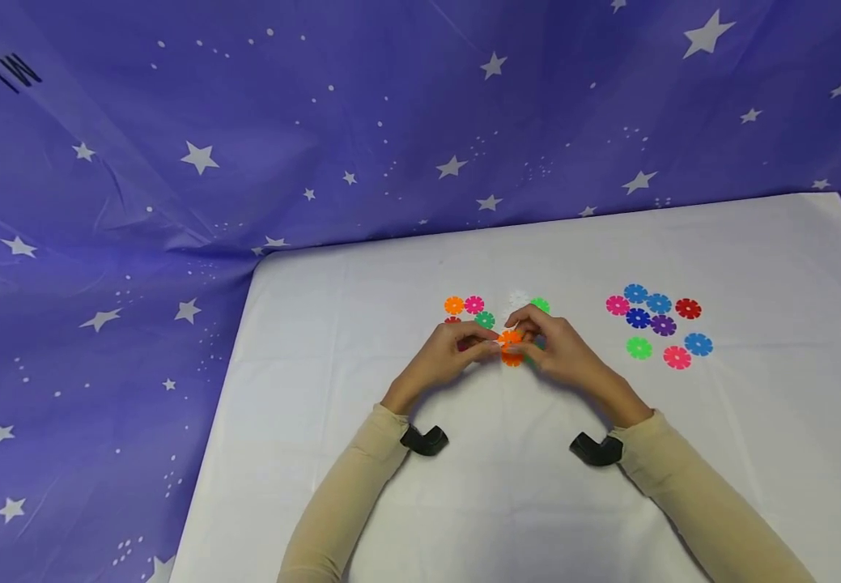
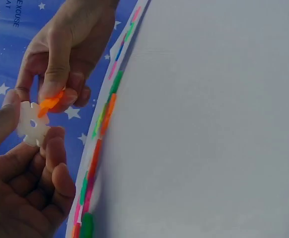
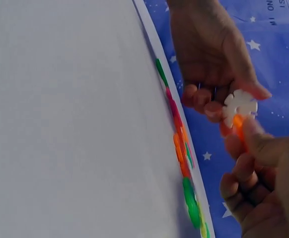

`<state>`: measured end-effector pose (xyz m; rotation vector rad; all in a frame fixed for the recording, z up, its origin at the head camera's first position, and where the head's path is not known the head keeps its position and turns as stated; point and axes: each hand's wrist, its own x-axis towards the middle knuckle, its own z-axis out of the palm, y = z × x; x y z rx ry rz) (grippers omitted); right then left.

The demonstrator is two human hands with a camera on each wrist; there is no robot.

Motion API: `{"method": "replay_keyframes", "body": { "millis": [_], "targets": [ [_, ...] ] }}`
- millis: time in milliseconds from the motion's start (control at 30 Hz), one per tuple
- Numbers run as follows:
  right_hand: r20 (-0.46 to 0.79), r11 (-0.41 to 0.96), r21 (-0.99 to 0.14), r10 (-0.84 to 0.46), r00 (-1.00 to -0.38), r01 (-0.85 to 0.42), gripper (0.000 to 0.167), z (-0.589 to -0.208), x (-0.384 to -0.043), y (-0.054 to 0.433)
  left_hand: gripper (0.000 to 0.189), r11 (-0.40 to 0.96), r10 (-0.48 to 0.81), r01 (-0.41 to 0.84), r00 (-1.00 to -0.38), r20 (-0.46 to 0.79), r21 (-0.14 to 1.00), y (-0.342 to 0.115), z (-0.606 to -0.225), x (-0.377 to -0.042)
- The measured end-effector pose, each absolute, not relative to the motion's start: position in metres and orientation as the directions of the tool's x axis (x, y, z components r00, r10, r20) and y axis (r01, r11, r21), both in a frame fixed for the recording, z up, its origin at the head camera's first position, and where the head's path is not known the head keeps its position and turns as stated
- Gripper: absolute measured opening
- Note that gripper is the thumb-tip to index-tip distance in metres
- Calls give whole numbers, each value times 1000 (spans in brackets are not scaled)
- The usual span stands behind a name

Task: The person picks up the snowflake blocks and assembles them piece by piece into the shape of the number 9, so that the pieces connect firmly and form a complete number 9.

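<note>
In front of the body, both hands are raised close together over the table. My left hand (image 1: pixel 449 354) pinches a white notched plastic disc (image 2: pixel 26 130), a snowflake-shaped building piece, between thumb and fingers. An orange notched disc (image 2: pixel 50 103) is pinched by my right hand (image 1: pixel 569 354), turned edge-on to the white one. The orange disc's edge meets the white disc's rim at an angle in both wrist views. Another orange disc (image 1: pixel 512 359) lies just below the hands in the head view. The hands partly cover other discs behind them.
On the white table (image 1: pixel 391 275), several loose discs lie behind the hands, including pink (image 1: pixel 474 304), green (image 1: pixel 484 321) and white (image 1: pixel 518 300) ones. To the right is a group with a dark blue disc (image 1: pixel 638 318) and a red disc (image 1: pixel 688 308). A starry purple cloth (image 1: pixel 362 121) hangs behind.
</note>
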<state>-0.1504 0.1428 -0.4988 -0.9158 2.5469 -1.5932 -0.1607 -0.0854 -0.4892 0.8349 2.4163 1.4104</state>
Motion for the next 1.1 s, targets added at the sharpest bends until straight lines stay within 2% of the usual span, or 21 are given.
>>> {"method": "replay_keyframes", "body": {
  "millis": [200,400,600,800,967,1100],
  "targets": [
    [262,235,-882,-476,-840,-408,28,-498,-149,147,23,395,609,394,-789,85,830,-86,-486,-161],
    [253,240,-881,-488,-835,-407,27,-497,-149,146,25,363,659,484,-737,148,796,-83,-482,-158],
    [249,260,-881,-457,-854,-396,23,-496,-150,144,36,337,649,491,-739,180,803,-81,-480,-156],
    [222,276,-885,-458,-861,-375,20,-494,-153,148,39,361,659,469,-740,135,806,-82,-481,-155],
    [205,398,-818,-472,-857,-416,25,-489,-156,163,44,348,692,471,-712,117,810,-85,-481,-158],
    [124,575,-677,-528,-840,-461,39,-487,-156,170,45,345,695,482,-708,127,805,-92,-477,-162]
  ]
}}
